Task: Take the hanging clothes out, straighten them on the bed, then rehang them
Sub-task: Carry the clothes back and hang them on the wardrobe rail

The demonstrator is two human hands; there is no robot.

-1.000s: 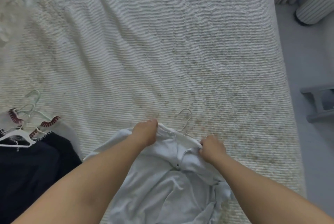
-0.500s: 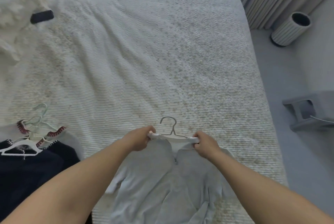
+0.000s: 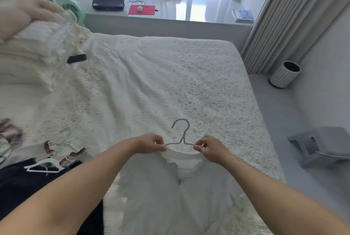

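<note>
Wire-thin, the hanger (image 3: 181,134) is lying near the bed's (image 3: 189,75) front edge, inside the shirt (image 3: 176,197) collar. Left hand (image 3: 151,143) and right hand (image 3: 207,146) are each pinching a shoulder arm, perhaps collar too. Soft, light fabric; hold the shoulders.

A white zip-neck top (image 3: 176,197) lies flat at the near edge of the bed (image 3: 170,83), collar pointing toward the far edge. The left hand (image 3: 150,143) and right hand (image 3: 208,146) each pinch a shoulder of the wire hanger (image 3: 180,132) at the collar, its hook resting on the cover. Dark clothes (image 3: 22,183) with white hangers (image 3: 44,166) lie at the bed's left edge, a black phone (image 3: 76,58) near the pillows (image 3: 32,49)
</note>
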